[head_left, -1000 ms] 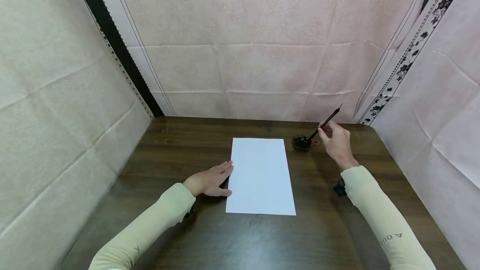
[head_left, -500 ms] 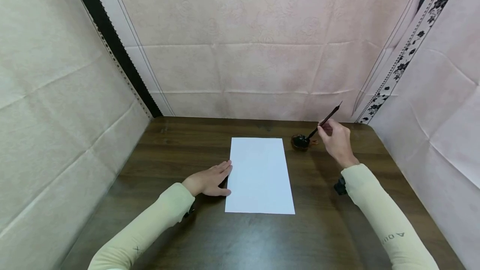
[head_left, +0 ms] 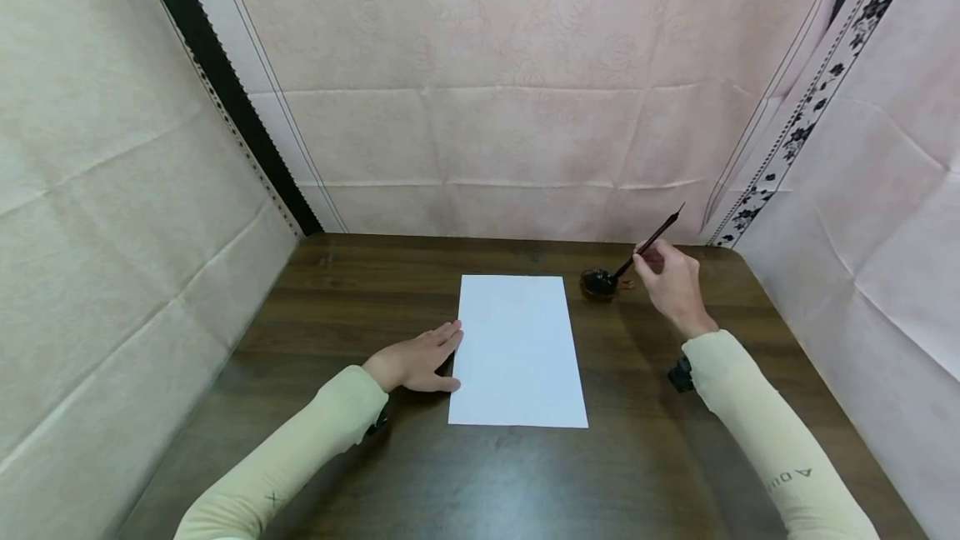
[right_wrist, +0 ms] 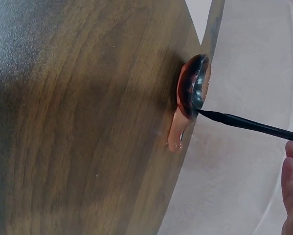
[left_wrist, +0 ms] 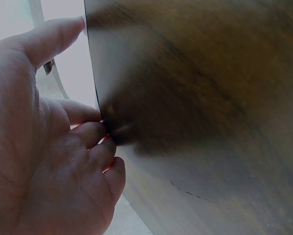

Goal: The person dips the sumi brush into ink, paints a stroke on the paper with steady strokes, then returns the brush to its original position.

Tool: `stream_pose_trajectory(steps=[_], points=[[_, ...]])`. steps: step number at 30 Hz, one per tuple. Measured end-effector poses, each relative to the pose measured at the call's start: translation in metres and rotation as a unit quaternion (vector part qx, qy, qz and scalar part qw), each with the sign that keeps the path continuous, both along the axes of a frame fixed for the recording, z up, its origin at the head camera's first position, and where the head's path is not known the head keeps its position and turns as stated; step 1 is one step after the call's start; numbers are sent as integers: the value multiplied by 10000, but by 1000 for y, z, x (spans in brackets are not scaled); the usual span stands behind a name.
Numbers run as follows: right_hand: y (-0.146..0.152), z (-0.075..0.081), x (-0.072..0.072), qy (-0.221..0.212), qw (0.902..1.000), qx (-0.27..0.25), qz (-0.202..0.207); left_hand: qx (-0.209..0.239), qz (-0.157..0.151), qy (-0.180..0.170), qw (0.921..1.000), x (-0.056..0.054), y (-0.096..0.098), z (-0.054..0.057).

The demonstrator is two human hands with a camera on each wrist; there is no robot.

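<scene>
On table [head_left: 315,473], thumb-spread left hand [head_left: 420,358] likely steadied paper [head_left: 517,352] while right hand [head_left: 675,283] pinched brush [right_wrist: 249,124] at bowl [head_left: 597,282], presumably for wetting.

Free passage exists across the near bench [head_left: 517,482] between the sleeves [head_left: 300,450], and along the bare strip between the paper [head_left: 517,352] and the ink dish [head_left: 598,282]. The left hand [head_left: 422,358] obstructs the paper's left edge. The right hand [head_left: 677,286] and slanted brush [head_left: 664,227] block the dish's right side; its left side is accessible. Hanging back cloth [head_left: 487,132], left cloth [head_left: 127,190] and right cloth [head_left: 877,257] limit passage beyond the bench.
</scene>
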State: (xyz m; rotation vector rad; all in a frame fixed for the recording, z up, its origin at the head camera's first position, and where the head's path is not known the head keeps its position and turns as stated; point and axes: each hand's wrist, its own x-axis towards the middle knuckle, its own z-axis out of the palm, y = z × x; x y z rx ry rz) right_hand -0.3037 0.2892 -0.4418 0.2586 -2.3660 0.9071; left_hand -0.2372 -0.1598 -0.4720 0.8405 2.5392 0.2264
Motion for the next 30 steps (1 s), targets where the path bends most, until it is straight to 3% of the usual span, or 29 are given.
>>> stream_pose_trajectory(steps=[30], points=[[2,-2,2,-153,9998,114,49,-87,33,43,9999,0,0,-1]])
